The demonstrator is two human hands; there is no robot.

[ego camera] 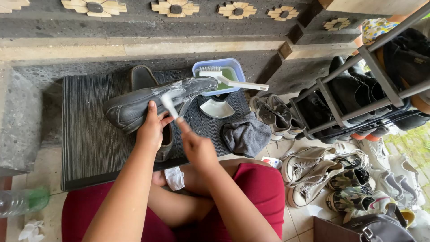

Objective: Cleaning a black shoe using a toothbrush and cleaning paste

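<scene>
Shoe: lying sideways over the dark mat, smeared white along its upper
Left hand: gripping the shoe's sole edge, fingers curled
Right hand: pinching a small white brush, pressing it against the shoe

grey cloth, shoe rack, white sneakers, plastic bottle

Home entrance step — loaded shoe rack, sneakers on tiled floor, ribbed doormat, carved stone wall.
</scene>
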